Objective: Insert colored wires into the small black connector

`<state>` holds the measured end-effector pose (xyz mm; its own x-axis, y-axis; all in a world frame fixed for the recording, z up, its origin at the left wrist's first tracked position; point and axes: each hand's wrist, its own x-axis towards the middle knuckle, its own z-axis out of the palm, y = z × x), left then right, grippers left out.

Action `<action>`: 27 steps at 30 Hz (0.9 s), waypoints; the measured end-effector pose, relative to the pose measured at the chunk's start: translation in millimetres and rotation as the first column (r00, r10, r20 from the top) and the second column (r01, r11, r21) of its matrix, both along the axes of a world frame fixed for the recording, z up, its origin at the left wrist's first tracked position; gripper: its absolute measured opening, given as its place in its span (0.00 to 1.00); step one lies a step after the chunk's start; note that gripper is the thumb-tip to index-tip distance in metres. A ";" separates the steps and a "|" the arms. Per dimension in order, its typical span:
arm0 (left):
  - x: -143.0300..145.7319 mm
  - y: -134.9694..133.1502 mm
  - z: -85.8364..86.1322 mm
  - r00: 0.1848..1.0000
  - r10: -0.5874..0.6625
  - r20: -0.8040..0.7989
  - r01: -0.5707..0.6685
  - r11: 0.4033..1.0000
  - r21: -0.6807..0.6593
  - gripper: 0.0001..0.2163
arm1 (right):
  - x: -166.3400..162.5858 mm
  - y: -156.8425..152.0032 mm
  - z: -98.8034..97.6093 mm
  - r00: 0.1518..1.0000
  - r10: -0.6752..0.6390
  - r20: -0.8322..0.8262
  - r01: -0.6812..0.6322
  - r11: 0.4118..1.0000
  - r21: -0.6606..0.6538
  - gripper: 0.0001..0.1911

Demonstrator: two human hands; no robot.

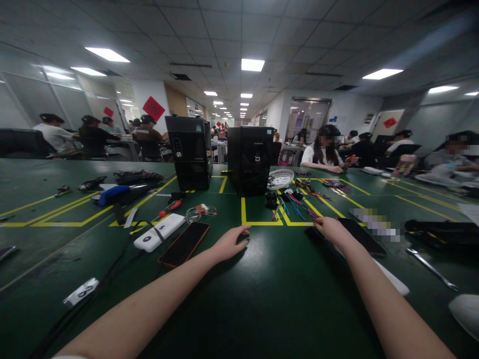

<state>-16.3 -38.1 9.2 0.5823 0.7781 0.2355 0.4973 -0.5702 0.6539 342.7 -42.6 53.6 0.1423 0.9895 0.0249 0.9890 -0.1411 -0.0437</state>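
My left hand point(232, 242) rests low over the green tabletop with thumb and fingers apart, holding nothing. Just left of it lies a dark phone point(184, 243) with an orange-brown edge. My right hand point(330, 231) has its fingers drawn together. Thin red and blue wires point(295, 205) run close to its fingertips, and what it pinches, if anything, is hidden. A black flat item point(315, 236) shows beneath that hand. Beside the right wrist is a black phone-like slab point(362, 236). A white rounded bar point(393, 280) is partly covered by my right forearm.
Two black computer towers point(191, 169) point(251, 169) stand ahead. A white basket point(280, 178) sits to their right. At left are a white power bank point(160, 232), glasses point(201, 212) and a red screwdriver point(170, 208); at right, a wrench point(432, 269). A person point(325, 149) sits across the table.
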 end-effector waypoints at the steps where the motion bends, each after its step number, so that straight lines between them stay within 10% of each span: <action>1: 0.1 0.1 -0.1 1.000 -0.001 -0.002 0.001 1.000 -0.003 0.22 | 4.7 0.6 -0.2 1.000 -0.031 -0.005 0.031 0.999 0.033 0.16; 27: 0.5 3.2 -5.1 1.000 -0.007 0.002 0.007 0.999 0.046 0.21 | 24.7 -0.1 -4.2 1.000 -0.005 0.006 0.005 1.000 0.028 0.17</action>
